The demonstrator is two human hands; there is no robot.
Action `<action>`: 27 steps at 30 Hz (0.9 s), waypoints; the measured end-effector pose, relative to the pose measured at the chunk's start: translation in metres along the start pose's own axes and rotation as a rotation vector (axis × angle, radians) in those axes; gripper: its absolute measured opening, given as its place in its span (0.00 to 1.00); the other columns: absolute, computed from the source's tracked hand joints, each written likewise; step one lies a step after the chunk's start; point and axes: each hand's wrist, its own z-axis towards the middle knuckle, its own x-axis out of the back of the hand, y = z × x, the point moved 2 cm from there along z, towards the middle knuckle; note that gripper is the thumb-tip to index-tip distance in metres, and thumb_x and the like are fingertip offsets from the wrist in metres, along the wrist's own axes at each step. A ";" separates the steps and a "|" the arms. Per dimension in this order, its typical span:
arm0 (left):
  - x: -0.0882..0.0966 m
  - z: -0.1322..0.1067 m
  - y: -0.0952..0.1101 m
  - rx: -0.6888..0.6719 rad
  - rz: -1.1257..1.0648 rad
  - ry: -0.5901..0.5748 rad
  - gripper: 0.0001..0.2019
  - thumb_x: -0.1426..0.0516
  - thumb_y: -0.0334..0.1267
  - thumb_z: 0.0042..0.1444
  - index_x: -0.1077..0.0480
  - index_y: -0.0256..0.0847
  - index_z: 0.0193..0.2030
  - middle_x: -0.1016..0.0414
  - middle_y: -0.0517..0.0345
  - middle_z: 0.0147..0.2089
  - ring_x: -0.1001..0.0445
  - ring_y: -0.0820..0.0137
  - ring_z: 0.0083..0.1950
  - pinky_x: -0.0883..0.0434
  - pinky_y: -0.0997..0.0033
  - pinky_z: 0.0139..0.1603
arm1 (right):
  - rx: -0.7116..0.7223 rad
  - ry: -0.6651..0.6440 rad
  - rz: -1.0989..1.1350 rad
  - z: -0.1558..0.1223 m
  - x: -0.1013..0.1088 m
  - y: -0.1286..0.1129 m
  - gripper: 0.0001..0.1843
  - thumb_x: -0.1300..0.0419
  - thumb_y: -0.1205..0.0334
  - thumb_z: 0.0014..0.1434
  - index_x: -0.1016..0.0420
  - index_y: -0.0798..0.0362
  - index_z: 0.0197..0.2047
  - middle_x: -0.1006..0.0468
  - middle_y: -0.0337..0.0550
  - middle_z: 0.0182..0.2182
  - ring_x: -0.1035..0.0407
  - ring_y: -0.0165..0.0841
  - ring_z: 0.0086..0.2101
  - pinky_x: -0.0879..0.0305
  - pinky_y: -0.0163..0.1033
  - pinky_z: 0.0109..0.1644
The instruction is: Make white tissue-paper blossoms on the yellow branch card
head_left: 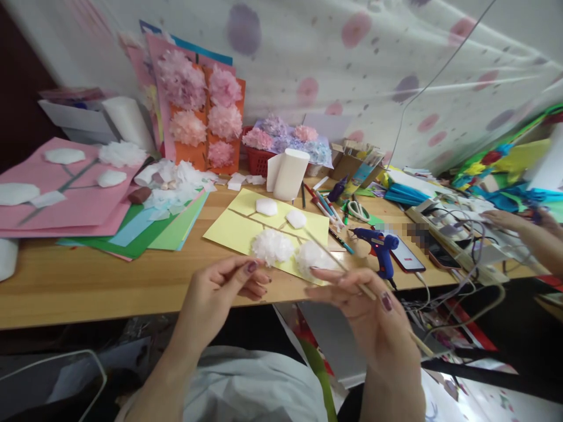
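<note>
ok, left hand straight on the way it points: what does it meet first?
Left hand likely meets the fingers of the right hand, which face it across a gap; depth is unclear, so it might miss them.

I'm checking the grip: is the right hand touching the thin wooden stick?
Touching. The head view shows the thin wooden stick lying directly across the fingers of the right hand, beside the thumb.

We counted one yellow sheet [233, 230] bearing two fluffy white flowers [271, 247] and two flat white paper pieces [266, 207], one thin stick [326, 249], one blue glue gun [383, 250], two phones [408, 255], one pair of scissors [358, 211] and one red basket [258, 161].
</note>
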 end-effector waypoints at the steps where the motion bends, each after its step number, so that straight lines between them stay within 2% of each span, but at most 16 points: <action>1: 0.003 0.003 0.001 0.021 -0.056 0.020 0.12 0.33 0.45 0.52 0.20 0.37 0.36 0.17 0.53 0.30 0.21 0.72 0.26 0.22 0.77 0.30 | 0.139 0.088 -0.062 0.002 0.007 -0.003 0.14 0.35 0.47 0.58 0.22 0.50 0.35 0.16 0.49 0.40 0.21 0.45 0.40 0.29 0.52 0.50; 3: 0.006 0.007 0.002 0.055 -0.163 0.020 0.15 0.31 0.44 0.49 0.20 0.36 0.37 0.16 0.51 0.33 0.21 0.72 0.27 0.22 0.78 0.30 | 0.438 0.280 -0.158 0.005 0.016 -0.008 0.05 0.32 0.59 0.56 0.22 0.50 0.34 0.16 0.44 0.35 0.22 0.42 0.41 0.34 0.52 0.58; 5: 0.006 0.010 0.001 0.098 -0.260 -0.001 0.18 0.28 0.44 0.44 0.20 0.36 0.39 0.15 0.50 0.36 0.19 0.72 0.29 0.22 0.79 0.31 | 0.610 0.406 -0.228 0.003 0.015 -0.006 0.05 0.32 0.66 0.55 0.24 0.49 0.36 0.17 0.40 0.34 0.23 0.39 0.42 0.37 0.52 0.61; 6: 0.005 0.011 -0.001 0.121 -0.298 -0.002 0.19 0.27 0.43 0.42 0.20 0.36 0.39 0.15 0.50 0.37 0.19 0.72 0.29 0.22 0.80 0.31 | 0.629 0.396 -0.264 0.002 0.011 -0.003 0.08 0.33 0.68 0.55 0.25 0.48 0.38 0.17 0.40 0.36 0.23 0.39 0.43 0.37 0.52 0.61; 7: 0.005 0.011 -0.003 0.145 -0.327 0.002 0.19 0.26 0.42 0.39 0.19 0.36 0.38 0.15 0.51 0.36 0.19 0.73 0.28 0.22 0.81 0.30 | 0.617 0.330 -0.313 0.000 0.003 0.001 0.11 0.33 0.69 0.55 0.26 0.47 0.40 0.18 0.40 0.39 0.24 0.39 0.45 0.36 0.52 0.60; 11: -0.002 0.007 -0.012 0.221 -0.413 -0.030 0.16 0.24 0.39 0.31 0.22 0.37 0.25 0.19 0.58 0.24 0.23 0.76 0.22 0.26 0.83 0.24 | 0.595 -0.074 -0.597 -0.008 -0.034 0.019 0.18 0.33 0.74 0.53 0.31 0.46 0.43 0.20 0.44 0.50 0.32 0.40 0.56 0.36 0.50 0.61; 13: -0.007 0.005 -0.015 0.241 -0.463 -0.079 0.17 0.24 0.40 0.30 0.26 0.36 0.20 0.22 0.60 0.19 0.25 0.76 0.20 0.28 0.83 0.22 | 0.609 -0.158 -0.679 -0.009 -0.045 0.027 0.18 0.34 0.75 0.54 0.32 0.46 0.42 0.20 0.43 0.51 0.35 0.39 0.59 0.37 0.49 0.62; 16: -0.015 0.003 -0.018 0.291 -0.511 -0.111 0.18 0.24 0.45 0.32 0.24 0.36 0.21 0.23 0.60 0.19 0.26 0.77 0.20 0.30 0.84 0.22 | 0.614 -0.189 -0.696 -0.005 -0.050 0.034 0.16 0.35 0.74 0.56 0.34 0.46 0.41 0.20 0.42 0.51 0.35 0.38 0.59 0.35 0.48 0.61; 20: -0.024 0.000 -0.024 0.366 -0.498 -0.156 0.20 0.26 0.50 0.37 0.21 0.34 0.26 0.21 0.57 0.24 0.25 0.77 0.24 0.28 0.84 0.26 | 0.677 -0.151 -0.735 0.003 -0.047 0.036 0.15 0.35 0.75 0.56 0.34 0.47 0.38 0.18 0.41 0.47 0.30 0.37 0.53 0.30 0.46 0.55; 24: -0.026 -0.002 -0.028 0.380 -0.450 -0.166 0.20 0.28 0.52 0.41 0.20 0.35 0.29 0.19 0.55 0.27 0.22 0.73 0.28 0.25 0.78 0.32 | 0.719 -0.084 -0.720 0.007 -0.043 0.036 0.16 0.35 0.76 0.55 0.35 0.47 0.34 0.17 0.39 0.39 0.26 0.37 0.46 0.28 0.48 0.52; 27: -0.024 -0.003 -0.027 0.365 -0.408 -0.180 0.20 0.29 0.53 0.43 0.20 0.35 0.29 0.19 0.54 0.28 0.21 0.70 0.29 0.23 0.72 0.38 | 0.710 -0.126 -0.687 0.008 -0.044 0.037 0.16 0.38 0.78 0.55 0.37 0.47 0.31 0.16 0.38 0.37 0.24 0.37 0.43 0.29 0.50 0.53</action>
